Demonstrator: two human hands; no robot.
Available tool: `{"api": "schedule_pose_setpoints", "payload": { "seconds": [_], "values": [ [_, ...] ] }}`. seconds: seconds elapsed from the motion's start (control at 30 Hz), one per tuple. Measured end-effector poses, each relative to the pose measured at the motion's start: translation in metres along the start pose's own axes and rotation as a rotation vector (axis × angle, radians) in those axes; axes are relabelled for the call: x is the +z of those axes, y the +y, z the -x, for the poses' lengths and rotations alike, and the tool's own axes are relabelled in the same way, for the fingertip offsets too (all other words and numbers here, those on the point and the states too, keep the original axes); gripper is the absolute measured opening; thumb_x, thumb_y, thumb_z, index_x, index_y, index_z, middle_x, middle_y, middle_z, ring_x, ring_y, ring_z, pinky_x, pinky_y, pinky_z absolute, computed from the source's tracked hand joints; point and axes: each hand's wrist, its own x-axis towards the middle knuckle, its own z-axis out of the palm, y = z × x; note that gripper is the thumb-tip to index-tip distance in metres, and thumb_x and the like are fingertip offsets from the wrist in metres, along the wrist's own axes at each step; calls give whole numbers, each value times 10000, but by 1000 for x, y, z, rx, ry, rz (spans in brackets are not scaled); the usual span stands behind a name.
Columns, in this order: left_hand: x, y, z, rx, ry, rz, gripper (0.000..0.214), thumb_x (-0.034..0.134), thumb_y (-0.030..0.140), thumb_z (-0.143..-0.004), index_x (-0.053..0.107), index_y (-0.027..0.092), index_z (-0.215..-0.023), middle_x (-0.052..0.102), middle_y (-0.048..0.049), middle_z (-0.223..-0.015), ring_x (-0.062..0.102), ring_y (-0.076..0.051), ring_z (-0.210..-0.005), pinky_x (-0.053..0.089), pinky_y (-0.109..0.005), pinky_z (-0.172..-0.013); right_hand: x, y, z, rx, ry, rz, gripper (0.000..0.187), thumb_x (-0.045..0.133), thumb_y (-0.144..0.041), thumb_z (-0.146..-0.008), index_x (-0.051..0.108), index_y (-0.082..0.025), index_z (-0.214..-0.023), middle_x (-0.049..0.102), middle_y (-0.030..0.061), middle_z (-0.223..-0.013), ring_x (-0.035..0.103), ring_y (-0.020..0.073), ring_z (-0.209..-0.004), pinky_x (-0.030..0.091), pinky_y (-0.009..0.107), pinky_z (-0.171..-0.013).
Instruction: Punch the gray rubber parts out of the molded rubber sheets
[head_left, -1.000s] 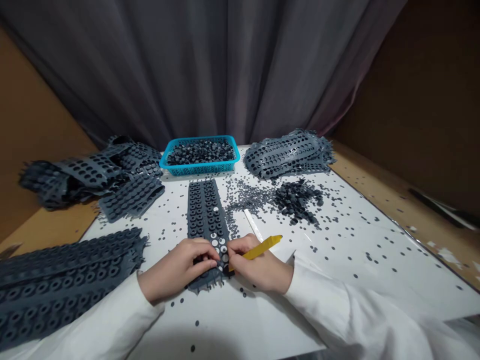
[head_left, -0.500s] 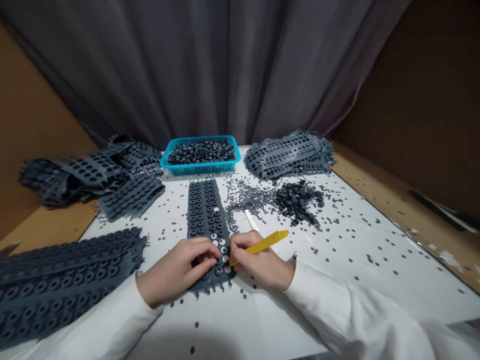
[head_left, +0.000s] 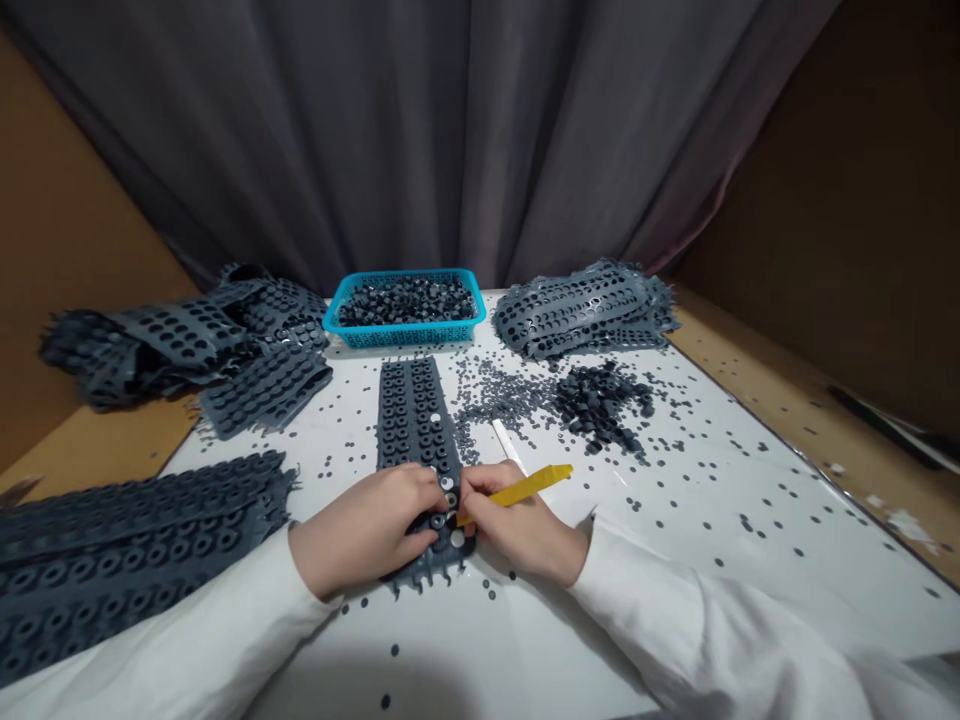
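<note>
A long dark grey rubber strip (head_left: 414, 415) studded with small rings lies lengthwise on the white table (head_left: 675, 540). My left hand (head_left: 367, 530) presses on the strip's near end, fingers curled and pinching at a ring. Beside it, my right hand (head_left: 517, 530) grips a yellow pick tool (head_left: 525, 487) like a pen, its tip down on the strip between my hands. A few holes near my fingers show white where rings are gone.
A blue basket (head_left: 405, 335) of loose grey rings stands at the back. Piles of strips lie at the left (head_left: 187, 350), near left (head_left: 112, 560) and back right (head_left: 577, 310). A heap of rings (head_left: 600, 400) and scattered small discs cover the table. A dark curtain hangs behind.
Both hands have shifted slightly up the strip. The left fingers have closed tighter toward the tool tip, and the yellow tool's free end rose, then dipped a little.
</note>
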Motion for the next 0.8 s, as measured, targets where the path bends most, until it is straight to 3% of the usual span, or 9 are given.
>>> {"api": "schedule_pose_setpoints", "payload": {
  "seconds": [0.17,0.33,0.47,0.67,0.8],
  "values": [
    [-9,4,-8,74,-82,-118,121,523,100,-783,619,168,-811,613,-52,-814,587,-193,-807,448,-268,-712,1,-7,-2,-41,1,133,272,408,-37,-702,384,-162,-462,418,-49,-432,383,76,-459,255,200,-461],
    [-17,7,-16,107,-170,-202,141,528,66,-738,625,163,-766,626,-46,-765,609,-192,-712,454,-263,-640,0,-8,-3,-28,-15,109,272,406,-37,-705,381,-163,-465,399,-52,-431,358,76,-452,236,204,-455],
    [-16,10,-18,109,-181,-269,74,567,95,-747,620,141,-770,637,-67,-791,615,-219,-762,472,-293,-682,-1,-7,-2,-47,-7,120,266,413,-43,-698,371,-163,-464,388,-53,-428,352,75,-456,230,206,-459],
    [-5,4,-13,229,-161,-452,132,508,94,-838,611,140,-769,620,-61,-762,591,-198,-736,467,-298,-690,0,-6,-2,-44,-14,111,262,410,-60,-707,369,-166,-472,392,-48,-429,365,81,-463,218,208,-449],
    [2,-2,-9,263,-116,-448,119,503,85,-843,594,131,-781,607,-59,-771,571,-197,-746,458,-302,-707,0,-5,-2,-47,0,119,261,412,-66,-709,361,-167,-474,391,-48,-430,367,82,-470,213,212,-448]
  ]
}}
